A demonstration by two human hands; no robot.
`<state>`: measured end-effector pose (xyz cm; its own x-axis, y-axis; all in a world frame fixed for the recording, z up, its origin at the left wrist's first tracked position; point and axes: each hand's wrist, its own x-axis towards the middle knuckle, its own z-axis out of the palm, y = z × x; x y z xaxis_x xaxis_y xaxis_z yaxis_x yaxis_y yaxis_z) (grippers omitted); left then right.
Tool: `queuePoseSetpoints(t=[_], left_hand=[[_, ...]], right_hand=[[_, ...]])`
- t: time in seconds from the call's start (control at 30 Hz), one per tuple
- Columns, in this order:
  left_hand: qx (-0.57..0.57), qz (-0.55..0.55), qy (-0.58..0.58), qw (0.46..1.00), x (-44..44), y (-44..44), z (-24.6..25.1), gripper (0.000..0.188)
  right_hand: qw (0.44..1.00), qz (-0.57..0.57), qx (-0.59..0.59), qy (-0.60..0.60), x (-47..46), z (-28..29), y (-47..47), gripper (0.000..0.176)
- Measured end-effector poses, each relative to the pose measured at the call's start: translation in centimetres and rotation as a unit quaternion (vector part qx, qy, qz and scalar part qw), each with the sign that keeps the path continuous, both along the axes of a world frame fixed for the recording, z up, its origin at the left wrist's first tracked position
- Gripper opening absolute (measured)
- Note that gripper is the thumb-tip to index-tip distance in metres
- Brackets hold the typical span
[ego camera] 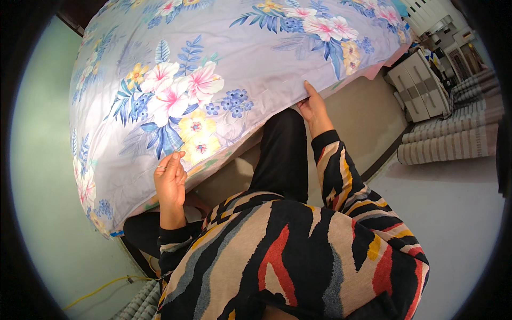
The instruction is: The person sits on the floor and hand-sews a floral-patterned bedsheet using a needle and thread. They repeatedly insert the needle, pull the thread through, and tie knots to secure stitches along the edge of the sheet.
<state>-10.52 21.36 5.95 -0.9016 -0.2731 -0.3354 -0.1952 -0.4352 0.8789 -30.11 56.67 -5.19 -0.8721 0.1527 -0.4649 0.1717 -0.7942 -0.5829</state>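
A lilac floral cover [256, 52] with hibiscus prints is spread over a bed before me. At its lower left edge, my left hand [171, 176] pinches a thin needle [161, 167] between thumb and fingers, just above the fabric. A faint pale thread seems to trail from it to the left. Farther right, my right hand [314, 107] grips the near edge of the cover, thumb on top and the other fingers mostly hidden underneath. A bright patch of light falls on the yellow printed flowers beside my left hand.
My knee in black trousers [280, 156] touches the bed's near side. A white and grey drawer unit [418, 86] stands right, near rolled striped mats [444, 144]. A pale green wall [40, 132] borders the left. A yellow cable [102, 287] runs at the lower left.
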Motion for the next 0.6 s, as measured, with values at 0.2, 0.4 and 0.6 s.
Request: queuePoseSetpoints(t=[0.2, 0.4, 0.6], left_hand=[[-0.002, -0.010, -0.011, 1.000, -0.2, 0.5, 0.0, 0.022], [0.001, 0.000, -0.011, 1.000, -0.1, 0.5, -0.1, 0.022], [-0.009, 0.006, -0.018, 1.000, -0.5, 1.1, -0.1, 0.024]], right_hand=[[0.998, -0.024, 0.060, -0.002, -3.1, -0.4, 3.2, 0.038], [0.995, -0.019, 0.056, 0.075, -2.5, 0.4, 4.3, 0.039], [0.998, -0.063, -0.018, -0.013, -6.3, -1.2, 7.7, 0.034]])
